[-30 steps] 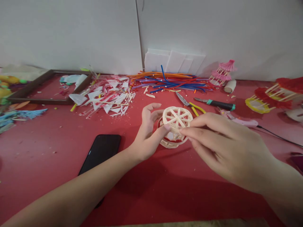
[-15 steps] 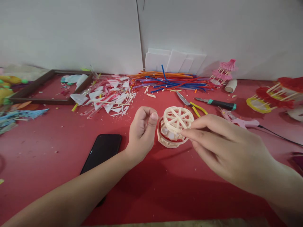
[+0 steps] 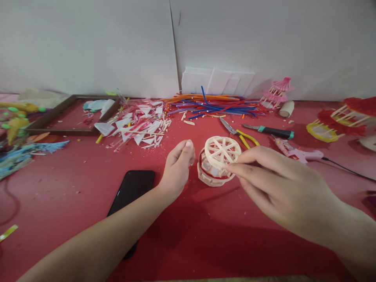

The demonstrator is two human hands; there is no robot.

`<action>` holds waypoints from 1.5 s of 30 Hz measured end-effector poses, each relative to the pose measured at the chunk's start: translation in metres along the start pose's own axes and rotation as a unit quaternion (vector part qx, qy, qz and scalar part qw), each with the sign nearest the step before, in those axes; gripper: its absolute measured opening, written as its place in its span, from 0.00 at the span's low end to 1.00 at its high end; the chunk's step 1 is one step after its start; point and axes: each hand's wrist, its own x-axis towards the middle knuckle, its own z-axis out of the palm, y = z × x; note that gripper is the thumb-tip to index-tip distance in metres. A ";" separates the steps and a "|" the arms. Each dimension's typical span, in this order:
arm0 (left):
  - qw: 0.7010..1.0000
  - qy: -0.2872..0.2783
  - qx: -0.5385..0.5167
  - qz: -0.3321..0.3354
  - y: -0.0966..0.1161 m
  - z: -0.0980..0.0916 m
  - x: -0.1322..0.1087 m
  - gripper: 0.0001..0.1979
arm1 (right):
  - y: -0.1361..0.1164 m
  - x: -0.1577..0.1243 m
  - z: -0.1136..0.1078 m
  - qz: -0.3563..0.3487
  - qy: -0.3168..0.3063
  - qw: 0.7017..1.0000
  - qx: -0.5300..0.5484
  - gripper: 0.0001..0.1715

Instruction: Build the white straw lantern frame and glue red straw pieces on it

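Between thumb and fingers, my right hand pinches the edge of a round cream lattice lid with spokes like a wheel. The lid is tilted over a small round cream basket with a red inner rim, which sits on the red table; whether the two touch I cannot tell. To the left of the basket, my left hand is closed, its thumb pressed against the curled fingers. What the left fingers hold, if anything, is hidden.
Behind the basket lie pliers, a craft knife and a pink glue gun. A black phone lies under my left forearm. Farther back are coloured pipe cleaners, paper scraps and a brown frame.
My left hand has drawn slightly away from the basket's left side. My right hand keeps the lid tilted over the basket. The whole view has shifted a little.
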 end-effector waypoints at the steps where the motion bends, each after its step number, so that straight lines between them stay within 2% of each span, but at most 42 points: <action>1: 1.000 0.022 -0.003 -0.012 -0.002 -0.001 0.002 0.28 | 0.000 0.000 0.000 0.000 0.000 1.000 0.002 0.12; 4: 0.995 0.095 -0.023 -0.036 -0.008 -0.005 0.010 0.26 | 0.000 0.000 0.001 0.001 0.001 1.000 0.005 0.12; 8: 0.989 0.141 -0.035 -0.024 -0.013 -0.009 0.016 0.15 | 0.000 0.001 0.000 0.004 0.006 1.000 0.007 0.12; 10: 0.989 0.149 0.002 0.026 -0.011 -0.010 0.013 0.16 | -0.001 0.001 0.000 0.005 0.008 1.000 0.008 0.12; 11: 0.985 0.140 0.046 0.084 -0.008 -0.009 0.009 0.15 | -0.001 0.001 0.000 0.004 0.008 1.000 0.009 0.12; 13: 0.950 0.076 0.170 0.252 0.000 -0.008 0.000 0.10 | -0.001 0.002 0.000 0.004 0.005 1.000 0.011 0.12; 15: 0.890 0.016 0.263 0.373 0.009 -0.005 -0.010 0.11 | -0.002 0.001 0.000 0.004 0.003 1.000 0.015 0.13; 18: 0.840 -0.033 0.323 0.435 0.020 -0.003 -0.018 0.12 | -0.002 0.001 0.001 0.002 0.008 1.000 0.011 0.13; 22: 0.778 -0.051 0.371 0.504 0.023 -0.007 -0.018 0.12 | -0.001 0.000 0.003 -0.009 0.011 1.000 -0.006 0.15; 27: 0.729 -0.066 0.387 0.560 0.022 -0.011 -0.014 0.10 | -0.001 -0.001 0.003 -0.010 0.006 1.000 -0.013 0.18; 30: 0.733 -0.061 0.361 0.573 0.019 -0.009 -0.012 0.12 | -0.001 -0.002 0.002 -0.008 0.002 1.000 -0.014 0.16; 34: 0.786 -0.068 0.315 0.528 0.010 -0.010 -0.012 0.17 | -0.001 -0.002 0.000 -0.006 -0.013 1.000 -0.005 0.15; 36: 0.795 -0.071 0.309 0.517 0.006 -0.012 -0.012 0.17 | -0.001 -0.002 0.000 -0.005 -0.014 1.000 -0.002 0.14; 40: 0.787 -0.089 0.307 0.527 0.004 -0.015 -0.014 0.17 | -0.001 -0.002 0.000 0.008 -0.017 1.000 0.007 0.15; 45: 0.755 -0.091 0.328 0.560 0.012 -0.010 -0.016 0.19 | 0.000 -0.002 0.000 0.012 -0.023 1.000 0.016 0.15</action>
